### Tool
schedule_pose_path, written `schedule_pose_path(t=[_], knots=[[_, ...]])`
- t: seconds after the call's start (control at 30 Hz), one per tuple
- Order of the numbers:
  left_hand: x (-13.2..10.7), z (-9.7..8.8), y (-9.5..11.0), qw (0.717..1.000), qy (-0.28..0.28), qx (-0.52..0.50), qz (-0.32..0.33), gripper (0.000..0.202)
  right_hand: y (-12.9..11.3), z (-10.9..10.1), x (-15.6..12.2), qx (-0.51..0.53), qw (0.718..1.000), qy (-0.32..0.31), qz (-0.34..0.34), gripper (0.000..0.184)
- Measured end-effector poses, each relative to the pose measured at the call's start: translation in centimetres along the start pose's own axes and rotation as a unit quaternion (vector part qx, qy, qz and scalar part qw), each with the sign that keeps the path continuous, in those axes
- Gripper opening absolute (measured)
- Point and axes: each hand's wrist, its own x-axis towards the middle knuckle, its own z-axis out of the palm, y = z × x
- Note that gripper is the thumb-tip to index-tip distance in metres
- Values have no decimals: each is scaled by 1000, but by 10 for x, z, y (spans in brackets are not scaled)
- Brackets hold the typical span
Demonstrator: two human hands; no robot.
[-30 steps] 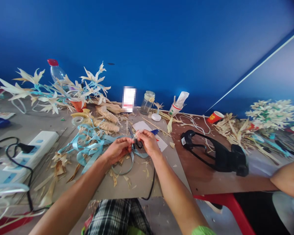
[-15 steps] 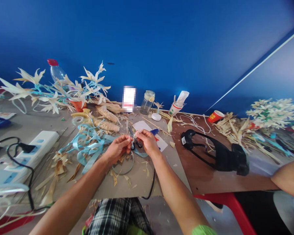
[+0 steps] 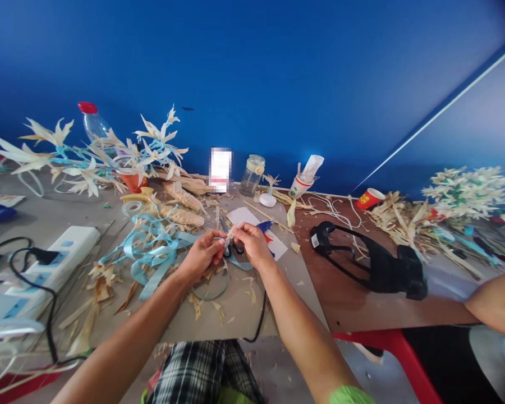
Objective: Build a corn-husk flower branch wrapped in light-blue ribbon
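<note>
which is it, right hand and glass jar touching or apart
Apart. The head view shows it: the jar stands beyond the right hand, with white paper and bare table visible between them.

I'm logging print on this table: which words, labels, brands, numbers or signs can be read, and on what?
None can be read.
Red cup: yellow print, too small.
White cup: green mark, too small.
Black frame: white label, too small.
Bright panel: pixelated.

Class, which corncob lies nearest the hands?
The front corncob, beside the blue ribbon; the other corncob lies behind it, closer to the blue wall.
</note>
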Motion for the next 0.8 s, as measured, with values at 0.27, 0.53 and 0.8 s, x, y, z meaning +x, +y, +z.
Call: schedule_pose_path(t=[0.27, 0.53, 0.8], knots=[[4, -1, -2, 999, -10, -52, -3, 30, -4, 5, -3, -12, 1000, -1, -3, 16], [4, 2, 0, 996, 7, -87, -21, 29, -3, 7, -3, -24, 1000, 2, 10, 20], [6, 2, 0, 995, 8, -94, -27, 26, 0, 8, -3, -22, 1000, -5, 10, 19]])
